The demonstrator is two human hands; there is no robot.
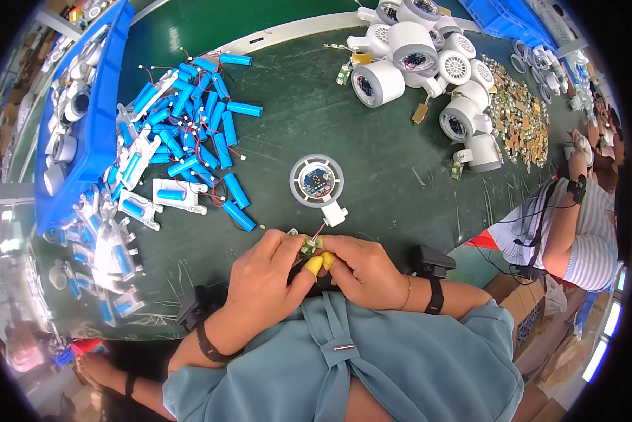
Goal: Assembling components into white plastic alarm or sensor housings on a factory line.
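Note:
Close to my body, both hands meet over a small green circuit board. My left hand pinches it from the left, and my right hand closes on its right edge, by a small white plug. Yellow covers sit on both thumb tips. Thin wires run from the board up to a white housing. That housing is joined to a round grey-rimmed unit, which lies face up on the green table with a blue board inside. My fingers hide part of the small board.
Blue cylindrical batteries with wires are heaped at left, beside white plastic holders. A blue bin of white parts stands at far left. White round housings and a pile of small boards lie at right, near another person.

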